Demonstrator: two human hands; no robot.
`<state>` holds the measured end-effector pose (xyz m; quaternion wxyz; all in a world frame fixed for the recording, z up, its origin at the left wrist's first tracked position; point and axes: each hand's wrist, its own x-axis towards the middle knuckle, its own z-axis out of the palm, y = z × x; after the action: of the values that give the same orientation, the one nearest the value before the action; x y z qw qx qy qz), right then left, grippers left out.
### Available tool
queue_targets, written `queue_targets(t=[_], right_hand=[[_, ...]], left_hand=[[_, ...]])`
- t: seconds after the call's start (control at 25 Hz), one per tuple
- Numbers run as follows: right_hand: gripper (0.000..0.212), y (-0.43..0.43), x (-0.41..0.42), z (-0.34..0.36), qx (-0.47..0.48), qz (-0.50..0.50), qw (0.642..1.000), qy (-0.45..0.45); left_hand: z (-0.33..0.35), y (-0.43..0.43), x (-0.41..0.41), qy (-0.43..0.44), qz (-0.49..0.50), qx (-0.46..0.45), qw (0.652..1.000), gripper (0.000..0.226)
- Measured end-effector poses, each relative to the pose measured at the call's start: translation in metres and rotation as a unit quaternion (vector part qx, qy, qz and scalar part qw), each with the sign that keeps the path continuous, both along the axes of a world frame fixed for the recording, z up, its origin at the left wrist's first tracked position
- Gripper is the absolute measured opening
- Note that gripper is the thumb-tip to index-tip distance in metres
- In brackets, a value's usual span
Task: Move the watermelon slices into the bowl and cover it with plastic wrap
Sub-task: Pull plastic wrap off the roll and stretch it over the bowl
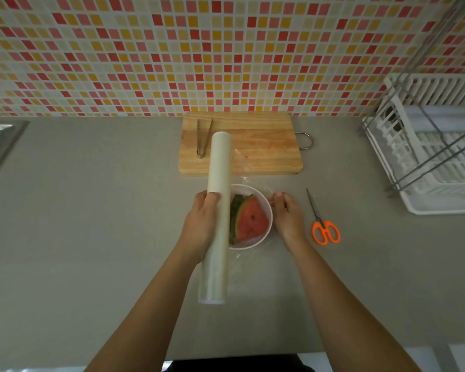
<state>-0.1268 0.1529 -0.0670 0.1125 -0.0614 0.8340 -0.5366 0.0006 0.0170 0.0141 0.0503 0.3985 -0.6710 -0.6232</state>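
Both hands work the wrap: left hand [203,221] is clasped around the plastic wrap roll [217,210], whose long axis runs away from the body, while right hand [286,218] pinches the film's free edge. Between them sits the bowl [266,205] with watermelon slices [250,218], film stretched across it. Scissors [324,224] lie just beyond the right hand, nearer for cutting.
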Motion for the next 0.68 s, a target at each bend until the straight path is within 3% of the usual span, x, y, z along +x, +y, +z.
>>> queue_targets(t=[0.16, 0.4, 0.68], right_hand=[[0.035, 0.002, 0.002, -0.001, -0.008, 0.004, 1.000, -0.027], [0.034, -0.004, 0.007, 0.005, -0.020, 0.022, 0.999, -0.031], [0.033, -0.002, 0.006, 0.002, -0.022, 0.029, 0.999, -0.034]], left_hand=[[-0.001, 0.004, 0.005, 0.000, -0.004, -0.089, 0.996, 0.052], [-0.005, -0.006, 0.013, 0.002, 0.003, -0.194, 0.981, 0.031], [-0.016, -0.013, 0.016, -0.012, 0.007, -0.170, 0.985, 0.029]])
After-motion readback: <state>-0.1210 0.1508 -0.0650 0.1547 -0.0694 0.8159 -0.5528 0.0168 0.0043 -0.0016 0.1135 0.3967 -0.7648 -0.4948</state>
